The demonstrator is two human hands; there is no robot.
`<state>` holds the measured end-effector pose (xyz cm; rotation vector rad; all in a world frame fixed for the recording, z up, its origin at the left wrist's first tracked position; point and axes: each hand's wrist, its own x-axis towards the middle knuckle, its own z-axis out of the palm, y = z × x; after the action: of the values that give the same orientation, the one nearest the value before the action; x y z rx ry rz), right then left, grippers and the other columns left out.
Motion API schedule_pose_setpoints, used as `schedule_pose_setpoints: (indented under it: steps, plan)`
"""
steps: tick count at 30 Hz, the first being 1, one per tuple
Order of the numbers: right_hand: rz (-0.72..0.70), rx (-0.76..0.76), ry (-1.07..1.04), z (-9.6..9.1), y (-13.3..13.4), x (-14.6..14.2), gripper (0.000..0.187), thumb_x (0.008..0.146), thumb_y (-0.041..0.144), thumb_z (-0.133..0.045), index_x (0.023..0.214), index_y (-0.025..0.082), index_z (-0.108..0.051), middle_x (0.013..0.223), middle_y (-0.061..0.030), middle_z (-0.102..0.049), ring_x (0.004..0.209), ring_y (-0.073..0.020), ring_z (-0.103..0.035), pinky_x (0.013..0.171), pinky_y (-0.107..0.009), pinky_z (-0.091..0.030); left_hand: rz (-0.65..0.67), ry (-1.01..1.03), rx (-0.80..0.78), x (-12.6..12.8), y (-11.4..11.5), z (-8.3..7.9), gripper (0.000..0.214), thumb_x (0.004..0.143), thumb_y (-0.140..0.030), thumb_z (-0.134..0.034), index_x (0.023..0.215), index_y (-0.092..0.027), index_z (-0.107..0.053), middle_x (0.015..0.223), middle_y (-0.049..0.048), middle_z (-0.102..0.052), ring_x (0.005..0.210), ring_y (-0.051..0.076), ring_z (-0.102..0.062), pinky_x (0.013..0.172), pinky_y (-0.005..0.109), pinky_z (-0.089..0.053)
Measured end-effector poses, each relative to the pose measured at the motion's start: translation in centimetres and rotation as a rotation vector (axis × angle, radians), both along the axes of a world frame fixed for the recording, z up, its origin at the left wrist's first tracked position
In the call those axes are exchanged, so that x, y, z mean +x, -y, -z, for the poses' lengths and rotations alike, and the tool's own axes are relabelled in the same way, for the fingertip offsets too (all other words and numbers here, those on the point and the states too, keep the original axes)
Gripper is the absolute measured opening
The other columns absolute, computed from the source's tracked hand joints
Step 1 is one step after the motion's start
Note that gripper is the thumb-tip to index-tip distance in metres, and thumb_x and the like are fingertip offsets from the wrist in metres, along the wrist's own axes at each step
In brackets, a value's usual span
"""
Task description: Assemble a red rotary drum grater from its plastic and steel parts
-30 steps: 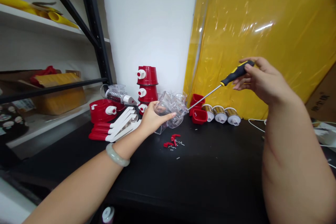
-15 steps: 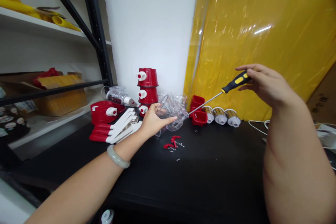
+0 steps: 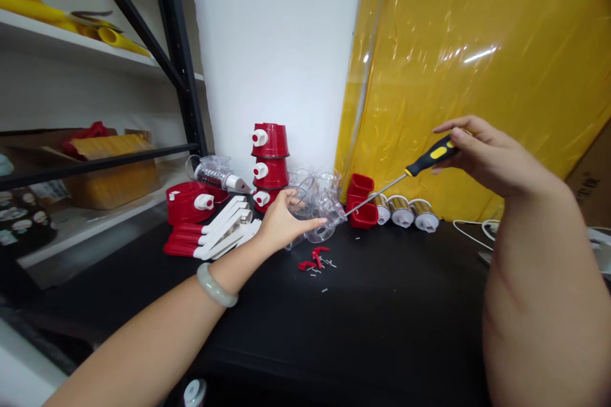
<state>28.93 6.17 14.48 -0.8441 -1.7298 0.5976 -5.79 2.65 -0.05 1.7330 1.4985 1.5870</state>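
Note:
My left hand [image 3: 285,219] is closed around a clear plastic housing [image 3: 329,208], which it holds tilted above the black table. In my right hand [image 3: 482,149] is a screwdriver [image 3: 432,158] with a black and yellow handle, gripped at the handle's end. Its long shaft slopes down to the left, and the tip meets the right side of the clear housing. Whether a screw sits at the tip is too small to tell. Below the housing lie small red plastic parts [image 3: 315,258] and several loose screws [image 3: 328,262].
Red bases [image 3: 270,140] with white knobs stand stacked behind my left hand. White and red handles [image 3: 214,232] lie to the left. Red trays [image 3: 363,215] and metal drum graters [image 3: 401,211] line the back right. A black rack [image 3: 184,70] stands at left.
Both hands, the housing and the screwdriver keep nearly the same pose. The whole view shifts slightly, and my right hand sits a little further right in it.

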Motion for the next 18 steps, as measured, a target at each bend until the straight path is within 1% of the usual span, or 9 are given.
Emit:
schedule_pose_setpoints:
  steps: [2, 4, 7, 9, 10, 12, 15, 16, 18]
  plan:
    - [0.179, 0.013, 0.086, -0.13, -0.02, -0.21, 0.029, 0.085, 0.049, -0.061, 0.082, 0.02, -0.064, 0.056, -0.0006, -0.057, 0.045, -0.0116, -0.053, 0.042, -0.023, -0.043, -0.001, -0.014, -0.002, 0.05, 0.01, 0.12, 0.082, 0.049, -0.047, -0.088, 0.116, -0.02, -0.05, 0.104, 0.0089, -0.068, 0.103, 0.029, -0.065, 0.096, 0.046, -0.047]
    - [0.207, -0.027, 0.076, -0.17, -0.19, -0.42, 0.037, 0.09, 0.051, -0.05, 0.077, 0.019, -0.064, 0.06, -0.0049, -0.061, 0.051, -0.0141, -0.058, 0.045, -0.024, -0.047, -0.019, -0.036, -0.004, 0.1, 0.01, 0.21, 0.084, 0.047, -0.048, -0.088, 0.116, -0.02, -0.05, 0.105, 0.0093, -0.068, 0.107, 0.03, -0.064, 0.098, 0.047, -0.045]
    - [-0.087, -0.099, -0.098, 0.04, -0.35, -0.36, 0.025, 0.088, 0.041, -0.05, 0.093, 0.022, -0.064, 0.09, -0.0086, -0.07, 0.088, -0.0228, -0.069, 0.072, -0.036, -0.057, -0.036, -0.042, -0.022, 0.16, 0.01, 0.25, 0.084, 0.047, -0.048, -0.088, 0.116, -0.02, -0.051, 0.104, 0.0096, -0.068, 0.109, 0.031, -0.063, 0.1, 0.048, -0.043]
    - [-0.226, -0.087, -0.135, 0.21, -0.26, -0.14, 0.025, 0.082, 0.036, -0.06, 0.105, 0.027, -0.061, 0.096, -0.0057, -0.07, 0.097, -0.0234, -0.068, 0.081, -0.04, -0.057, -0.027, -0.027, -0.031, 0.23, 0.05, 0.23, 0.083, 0.047, -0.047, -0.088, 0.116, -0.019, -0.051, 0.102, 0.0094, -0.068, 0.108, 0.031, -0.064, 0.099, 0.048, -0.044]
    - [-0.22, -0.057, -0.115, 0.25, -0.18, -0.05, 0.028, 0.081, 0.035, -0.064, 0.108, 0.028, -0.06, 0.093, -0.004, -0.07, 0.095, -0.0219, -0.068, 0.081, -0.039, -0.057, -0.02, -0.021, -0.034, 0.28, 0.08, 0.24, 0.083, 0.047, -0.047, -0.088, 0.116, -0.019, -0.051, 0.102, 0.0094, -0.069, 0.107, 0.031, -0.064, 0.099, 0.047, -0.045]
    - [-0.062, -0.007, 0.012, 0.21, -0.05, -0.03, 0.028, 0.081, 0.04, -0.067, 0.105, 0.027, -0.062, 0.079, -0.0017, -0.066, 0.076, -0.0173, -0.067, 0.068, -0.03, -0.056, -0.01, -0.017, -0.033, 0.37, 0.14, 0.29, 0.084, 0.047, -0.046, -0.089, 0.116, -0.018, -0.051, 0.101, 0.0097, -0.069, 0.105, 0.031, -0.065, 0.098, 0.047, -0.045]
    - [0.3, -0.007, 0.241, 0.03, -0.24, -0.39, 0.034, 0.086, 0.053, -0.058, 0.088, 0.02, -0.067, 0.057, -0.0005, -0.054, 0.046, -0.0113, -0.052, 0.038, -0.02, -0.039, -0.012, -0.019, -0.03, 0.38, 0.04, 0.55, 0.084, 0.047, -0.045, -0.088, 0.117, -0.018, -0.051, 0.101, 0.0098, -0.068, 0.104, 0.031, -0.065, 0.099, 0.048, -0.045]
    - [0.357, -0.032, 0.263, 0.01, -0.4, -0.49, 0.039, 0.088, 0.055, -0.053, 0.085, 0.02, -0.066, 0.055, -0.0008, -0.052, 0.044, -0.0108, -0.049, 0.036, -0.02, -0.036, -0.018, -0.026, -0.027, 0.33, -0.06, 0.67, 0.084, 0.047, -0.046, -0.088, 0.117, -0.018, -0.051, 0.102, 0.0097, -0.068, 0.105, 0.031, -0.065, 0.1, 0.048, -0.044]
    - [0.292, -0.106, 0.166, 0.09, -0.72, -0.45, 0.037, 0.091, 0.053, -0.046, 0.088, 0.021, -0.064, 0.065, -0.003, -0.057, 0.053, -0.0134, -0.058, 0.041, -0.021, -0.045, -0.025, -0.051, -0.028, 0.14, -0.34, 0.91, 0.086, 0.047, -0.048, -0.088, 0.118, -0.019, -0.05, 0.104, 0.0097, -0.067, 0.108, 0.031, -0.064, 0.101, 0.048, -0.044]
